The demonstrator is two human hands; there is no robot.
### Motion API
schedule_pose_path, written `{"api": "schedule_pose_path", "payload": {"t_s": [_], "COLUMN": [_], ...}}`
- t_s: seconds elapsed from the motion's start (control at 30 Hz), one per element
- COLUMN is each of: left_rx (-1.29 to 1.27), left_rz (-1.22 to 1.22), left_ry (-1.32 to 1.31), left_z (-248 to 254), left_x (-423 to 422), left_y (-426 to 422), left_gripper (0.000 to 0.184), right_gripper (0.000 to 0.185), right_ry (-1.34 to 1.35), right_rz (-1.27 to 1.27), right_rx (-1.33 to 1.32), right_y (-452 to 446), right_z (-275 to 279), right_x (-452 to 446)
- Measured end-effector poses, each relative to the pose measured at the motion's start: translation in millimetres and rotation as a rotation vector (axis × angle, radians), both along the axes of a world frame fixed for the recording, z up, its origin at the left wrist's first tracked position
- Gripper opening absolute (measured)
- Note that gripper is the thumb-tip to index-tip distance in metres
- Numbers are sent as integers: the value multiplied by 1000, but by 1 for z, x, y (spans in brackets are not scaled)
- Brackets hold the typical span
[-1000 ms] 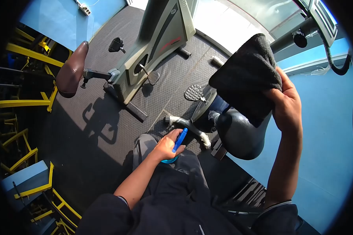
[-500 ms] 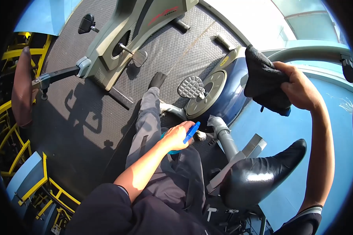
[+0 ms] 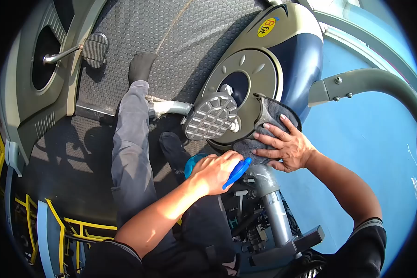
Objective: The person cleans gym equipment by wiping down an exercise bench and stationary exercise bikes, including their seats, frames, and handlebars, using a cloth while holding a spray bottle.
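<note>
My left hand point(image 3: 214, 173) is closed round a spray bottle with a blue trigger head point(image 3: 237, 173); part of its teal body point(image 3: 191, 165) shows behind the fingers. With fingers spread, my right hand point(image 3: 288, 147) lies flat on a dark grey cloth point(image 3: 279, 113), pressing it against the lower rear of an exercise bike's housing point(image 3: 295, 62). The housing is beige and navy, with a yellow "Bfit" sticker. Just left of the cloth is the bike's ridged pedal point(image 3: 211, 117). Below my right hand, clear plastic wraps the top of a grey post point(image 3: 266, 181).
Another exercise machine point(image 3: 23, 83) stands at the left, its pedal point(image 3: 95, 50) sticking out towards my foot. A curved grey tube point(image 3: 361, 81) runs along the right. Yellow metal frames point(image 3: 90, 229) are at the lower left. The floor has a dark studded mat point(image 3: 171, 55).
My right hand has come down and inward, from holding the cloth raised to laying it flat on the housing. My left hand still grips the spray bottle. The view has moved closer to the bike.
</note>
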State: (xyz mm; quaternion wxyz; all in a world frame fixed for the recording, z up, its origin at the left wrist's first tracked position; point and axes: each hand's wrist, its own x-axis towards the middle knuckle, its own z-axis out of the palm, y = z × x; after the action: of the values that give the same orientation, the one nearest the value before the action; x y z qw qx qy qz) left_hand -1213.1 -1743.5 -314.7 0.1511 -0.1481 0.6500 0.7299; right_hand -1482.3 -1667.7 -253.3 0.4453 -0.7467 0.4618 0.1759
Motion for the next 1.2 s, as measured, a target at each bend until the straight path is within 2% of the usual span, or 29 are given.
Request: {"api": "schedule_pose_path", "payload": {"t_s": [0.03,0.1,0.17,0.2,0.3,0.37,0.4,0.43,0.5,0.57,0.6,0.63,0.73,0.77,0.83,0.9,0.93,0.97,1.03,1.1,1.13,1.17,1.2], "left_rx": [24,54,89,97,115,106,121,123,173,215,225,234,216,212,153,34,61,60,91,59,-2,-55,69], "left_rz": [9,17,4,-4,-5,-107,-102,-92,-10,-39,35,114,91,105,51,24,32,29,58,125,161,199,51], "left_ry": [11,20,11,11,23,8,-9,-7,-39,-50,-48,-49,-44,-8,-23,-30,-22,-23,-78,-63,-59,-57,-128], "left_z": [-2,-9,-4,-1,10,16,17,17,20,25,30,33,48,51,51,46,49,50,53,51,45,41,41], "left_x": [-4,-9,-17,-22,-31,-34,-34,-34,-33,-37,-41,-47,-80,-93,-124,-148,-155,-160,-164,-157,-153,-149,-147], "left_y": [-2,0,-7,-12,-21,-25,-24,-23,-18,-23,-30,-37,-70,-78,-88,-91,-102,-111,-122,-126,-122,-122,-135], "left_gripper": [58,58,57,56,52,52,53,53,54,55,55,54,55,55,52,52,52,52,54,52,50,49,47], "right_gripper": [53,47,42,38,35,37,39,38,38,38,42,46,55,60,63,55,44,37,40,42,46,48,51], "right_ry": [14,456,622,544,230,216,285,332,612,673,586,535,370,272,260,267,391,489,774,687,623,585,553], "right_rz": [-125,-480,-568,-591,-441,-467,-475,-603,-511,-538,-609,-653,-564,-572,-446,-399,-400,-638,-725,-625,-456,-457,-447], "right_rx": [-138,-302,-346,-316,-86,-95,-144,-179,-263,-329,-335,-296,-148,91,161,-2,-139,-120,-213,-62,126,-98,-324], "right_y": [-13,-41,-49,-50,-2,13,-1,-13,-48,-43,-30,-14,46,60,42,11,-32,-68,-95,-88,-77,-44,-11], "right_z": [-9,-33,-44,-39,-5,1,0,-7,-23,-31,-28,-20,11,15,7,-23,-26,-39,-71,-67,-56,-50,-44], "right_x": [-11,-29,-15,0,41,25,6,-15,-42,-29,-14,5,51,50,38,19,2,-12,-33,-4,21,43,65]}}
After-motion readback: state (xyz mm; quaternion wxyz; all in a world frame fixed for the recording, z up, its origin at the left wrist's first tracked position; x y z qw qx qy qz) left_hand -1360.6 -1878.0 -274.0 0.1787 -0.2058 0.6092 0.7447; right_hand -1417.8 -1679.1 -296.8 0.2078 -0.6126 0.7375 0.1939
